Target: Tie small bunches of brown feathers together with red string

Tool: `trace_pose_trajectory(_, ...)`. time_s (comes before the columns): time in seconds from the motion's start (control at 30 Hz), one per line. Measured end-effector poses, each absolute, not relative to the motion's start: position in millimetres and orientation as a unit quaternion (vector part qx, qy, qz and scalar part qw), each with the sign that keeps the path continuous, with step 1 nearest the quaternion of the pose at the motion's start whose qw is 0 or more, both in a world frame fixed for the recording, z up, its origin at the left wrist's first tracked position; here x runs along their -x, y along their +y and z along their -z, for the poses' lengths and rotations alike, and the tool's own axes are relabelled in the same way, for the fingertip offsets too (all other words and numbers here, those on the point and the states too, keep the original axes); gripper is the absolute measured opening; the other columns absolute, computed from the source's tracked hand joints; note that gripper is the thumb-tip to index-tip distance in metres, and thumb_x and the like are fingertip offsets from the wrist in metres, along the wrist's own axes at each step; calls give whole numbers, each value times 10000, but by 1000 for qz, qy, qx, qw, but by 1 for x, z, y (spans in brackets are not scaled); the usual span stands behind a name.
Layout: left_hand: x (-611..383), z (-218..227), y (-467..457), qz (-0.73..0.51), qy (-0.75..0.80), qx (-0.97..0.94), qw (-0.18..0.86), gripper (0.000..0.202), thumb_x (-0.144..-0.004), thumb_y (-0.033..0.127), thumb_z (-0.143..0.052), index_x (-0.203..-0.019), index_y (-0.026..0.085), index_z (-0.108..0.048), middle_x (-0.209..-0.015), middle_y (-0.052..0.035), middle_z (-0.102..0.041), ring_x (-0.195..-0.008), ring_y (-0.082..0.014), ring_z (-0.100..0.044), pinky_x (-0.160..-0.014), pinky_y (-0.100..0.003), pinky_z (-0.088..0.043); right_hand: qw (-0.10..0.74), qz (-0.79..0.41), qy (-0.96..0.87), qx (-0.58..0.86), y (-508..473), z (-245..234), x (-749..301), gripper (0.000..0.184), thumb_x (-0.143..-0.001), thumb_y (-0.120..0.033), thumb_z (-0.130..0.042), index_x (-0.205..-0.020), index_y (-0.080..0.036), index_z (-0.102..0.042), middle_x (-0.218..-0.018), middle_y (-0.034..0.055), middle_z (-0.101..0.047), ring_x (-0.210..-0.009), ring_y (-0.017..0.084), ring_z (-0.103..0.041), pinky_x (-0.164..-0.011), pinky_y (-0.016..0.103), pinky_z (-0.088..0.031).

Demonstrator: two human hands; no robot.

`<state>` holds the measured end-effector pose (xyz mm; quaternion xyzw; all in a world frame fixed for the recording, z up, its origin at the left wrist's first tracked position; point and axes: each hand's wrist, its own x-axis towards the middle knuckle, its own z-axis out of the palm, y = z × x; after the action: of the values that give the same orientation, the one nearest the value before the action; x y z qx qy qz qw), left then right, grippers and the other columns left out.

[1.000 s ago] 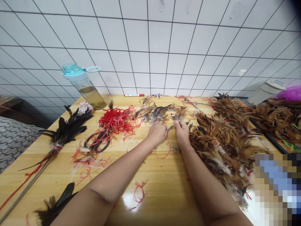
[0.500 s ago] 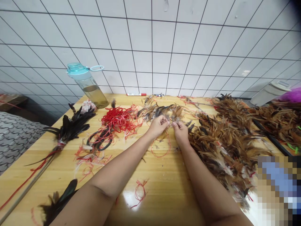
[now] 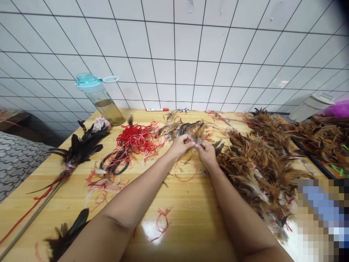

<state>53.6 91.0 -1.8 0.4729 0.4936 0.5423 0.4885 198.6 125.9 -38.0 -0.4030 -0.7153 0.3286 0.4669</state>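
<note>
My left hand (image 3: 180, 144) and my right hand (image 3: 206, 151) meet over the middle of the wooden table (image 3: 191, 218), fingers pinched together on a small bunch of brown feathers (image 3: 196, 135). A loop of red string (image 3: 187, 169) hangs down from the bunch onto the table between my wrists. Just beyond my fingers lies a loose heap of brown and dark feathers (image 3: 181, 128). A tangle of red string (image 3: 137, 138) sits to the left of my left hand.
A big pile of brown feathers (image 3: 261, 160) covers the table's right side. Left are a black feather duster on a stick (image 3: 79, 149), dark rubber bands (image 3: 116, 163), a water bottle (image 3: 100, 100), string scraps (image 3: 162, 223). A red marker (image 3: 156, 109) lies by the tiled wall.
Both hands have lifted slightly away from me towards the loose feather heap and closed in on each other. The red string loop now hangs longer below them.
</note>
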Motion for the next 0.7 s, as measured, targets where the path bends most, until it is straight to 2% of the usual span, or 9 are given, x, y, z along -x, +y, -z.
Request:
trace_pose_trajectory(0.27, -47, 3, 92, -519, 448, -447, 575, 374, -568, 347, -812, -772, 127, -587, -631, 23, -584, -535, -61, -477, -529, -199, -349, 439, -298, -750, 395, 123, 33, -198, 203, -785, -282, -523, -595, -214, -547, -688, 23, -563, -708, 176, -511, -690, 311, -426)
trace_pose_trajectory(0.5, -42, 2, 92, -484, 460, -487, 563, 363, -577, 380, -813, -723, 110, -618, -640, -15, -638, -560, -90, -523, -554, -219, -371, 390, -256, -794, 389, 121, 35, -196, 203, -803, -235, -494, -620, -219, -579, -709, 49, -574, -724, 196, -538, -705, 327, -440)
trace_pose_trajectory(0.7, -42, 5, 92, -479, 479, -508, 533, 374, -562, 369, -817, -750, 116, -616, -624, 6, -618, -572, -94, -526, -565, -217, -384, 344, -212, -827, 390, 119, 36, -194, 200, -798, -143, -495, -767, -215, -678, -772, 69, -617, -772, 204, -554, -717, 316, -444)
